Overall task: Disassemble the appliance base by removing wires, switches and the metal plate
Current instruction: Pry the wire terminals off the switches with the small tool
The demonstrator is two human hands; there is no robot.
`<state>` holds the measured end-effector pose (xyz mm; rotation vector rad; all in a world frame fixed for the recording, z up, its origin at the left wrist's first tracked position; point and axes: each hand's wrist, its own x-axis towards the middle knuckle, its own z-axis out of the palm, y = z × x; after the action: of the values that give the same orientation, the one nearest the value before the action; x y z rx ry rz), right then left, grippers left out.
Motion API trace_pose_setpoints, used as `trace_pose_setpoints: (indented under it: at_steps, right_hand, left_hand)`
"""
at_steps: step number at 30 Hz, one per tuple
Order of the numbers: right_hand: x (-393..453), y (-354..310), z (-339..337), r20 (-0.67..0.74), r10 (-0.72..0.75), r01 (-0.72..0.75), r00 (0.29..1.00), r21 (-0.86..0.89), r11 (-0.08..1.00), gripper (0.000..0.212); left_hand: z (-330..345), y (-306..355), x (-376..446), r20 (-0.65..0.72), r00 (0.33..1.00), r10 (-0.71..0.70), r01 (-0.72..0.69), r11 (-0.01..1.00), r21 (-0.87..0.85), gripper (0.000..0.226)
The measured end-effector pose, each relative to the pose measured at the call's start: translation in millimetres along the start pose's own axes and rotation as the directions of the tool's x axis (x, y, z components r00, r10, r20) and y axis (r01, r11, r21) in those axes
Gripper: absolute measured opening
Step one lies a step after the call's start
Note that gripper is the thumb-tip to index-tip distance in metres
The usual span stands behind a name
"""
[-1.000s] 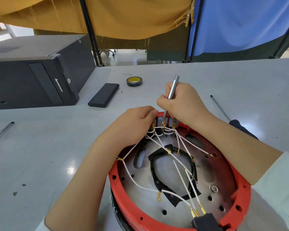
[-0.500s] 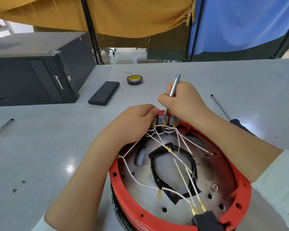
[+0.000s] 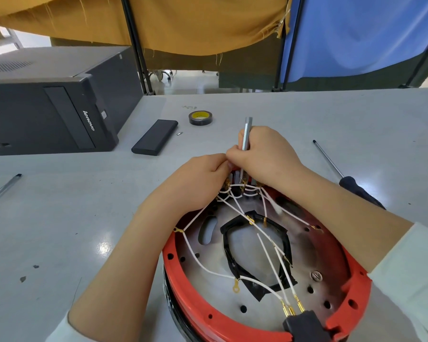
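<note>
The round appliance base with a red rim (image 3: 198, 302) lies open side up on the table, a metal plate (image 3: 208, 280) inside it. White wires (image 3: 208, 267) with gold terminals run across the plate to a switch block (image 3: 235, 187) at the far rim and a black connector (image 3: 304, 322) at the near rim. My right hand (image 3: 265, 154) grips a silver screwdriver (image 3: 246, 134), tip down on the block's terminals. My left hand (image 3: 198, 183) has curled fingers pinching at the block's left end; what they hold is hidden.
A black computer tower (image 3: 50, 104) lies at the left. A black flat case (image 3: 155, 140), a small screw (image 3: 180, 133) and a tape roll (image 3: 200, 117) sit behind the base. A long black-handled screwdriver (image 3: 344, 176) lies right, a metal rod (image 3: 3, 190) left.
The screwdriver has swung from a rightward lean to nearly upright. My right hand has shifted slightly left, closing against my left hand's fingers. The base has stayed put.
</note>
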<state>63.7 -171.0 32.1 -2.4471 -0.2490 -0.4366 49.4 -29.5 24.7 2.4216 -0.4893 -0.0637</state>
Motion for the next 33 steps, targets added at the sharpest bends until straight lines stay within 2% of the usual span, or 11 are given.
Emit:
trace_pose_setpoints:
  at_steps: [3, 5, 8, 12, 15, 20, 22, 25, 29, 33]
  right_hand:
    - [1, 8, -5, -0.055, 0.065, -0.050, 0.996, 0.242, 0.969, 0.034]
    - [3, 10, -7, -0.080, 0.095, -0.065, 0.992, 0.314, 0.947, 0.031]
    - [1, 9, -5, -0.073, 0.035, -0.017, 0.997, 0.233, 0.972, 0.034]
    - [1, 9, -5, -0.029, 0.027, -0.019, 0.999, 0.237, 0.971, 0.036]
    - [1, 7, -4, 0.012, -0.012, 0.010, 1.000, 0.154, 0.988, 0.037]
    - [3, 11, -8, -0.089, 0.071, -0.040, 0.994, 0.308, 0.951, 0.034]
    - [2, 11, -8, -0.095, 0.047, -0.019, 0.994, 0.275, 0.961, 0.035]
    - [1, 10, -7, -0.059, 0.015, 0.000, 0.998, 0.245, 0.969, 0.035]
    - [2, 12, -8, -0.055, 0.061, -0.041, 0.997, 0.315, 0.948, 0.035]
    - [2, 13, -7, -0.070, 0.084, -0.057, 0.994, 0.324, 0.944, 0.033]
  left_hand:
    - [0, -1, 0, 0.015, 1.000, 0.002, -0.001, 1.000, -0.010, 0.032]
    - [0, -1, 0, 0.018, 1.000, 0.008, -0.008, 1.000, -0.012, 0.030]
    - [0, -1, 0, 0.018, 1.000, 0.003, -0.002, 1.000, -0.027, 0.030]
    - [0, -1, -1, 0.016, 1.000, -0.005, 0.005, 1.000, -0.015, 0.032]
    - [0, -1, 0, 0.012, 1.000, -0.011, 0.011, 1.000, -0.011, 0.036]
    - [0, -2, -1, 0.016, 1.000, 0.001, 0.000, 1.000, -0.030, 0.030]
    - [0, -2, -1, 0.012, 1.000, 0.000, 0.001, 0.999, -0.036, 0.029]
    - [1, -2, -2, -0.074, 0.997, -0.022, 0.019, 0.999, -0.029, 0.026]
    - [-1, -2, -5, -0.209, 0.977, -0.041, 0.059, 0.995, 0.082, 0.028]
    - [-7, 0, -7, -0.153, 0.988, -0.028, 0.043, 0.995, 0.094, 0.024]
